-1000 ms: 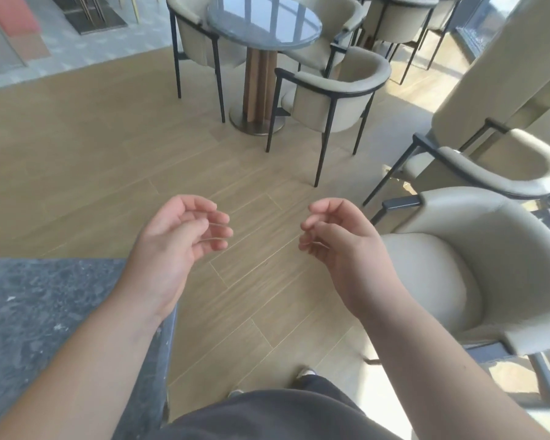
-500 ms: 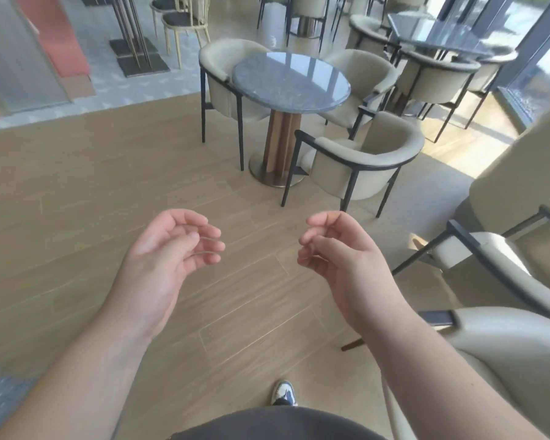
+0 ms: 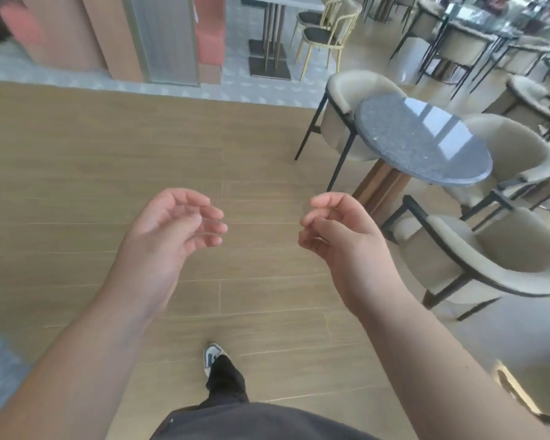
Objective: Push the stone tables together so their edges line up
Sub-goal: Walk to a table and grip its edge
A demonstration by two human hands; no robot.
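Head view: left hand [image 3: 172, 230], right hand [image 3: 337, 236] loosely curled, empty; round stone table [image 3: 423, 138], chairs [image 3: 489, 258] right.

No readable text, labels, brands, numbers or signs anywhere in this frame. Background furniture and wall panels are motion-blurred, nothing legible on them. The shoe [image 3: 212, 355] has a pattern on top, but no brand mark can be made out.

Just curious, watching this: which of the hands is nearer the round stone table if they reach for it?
The right hand, probably. The round stone table stands ahead to the right, on that side. The left hand is farther away. Both hold nothing.
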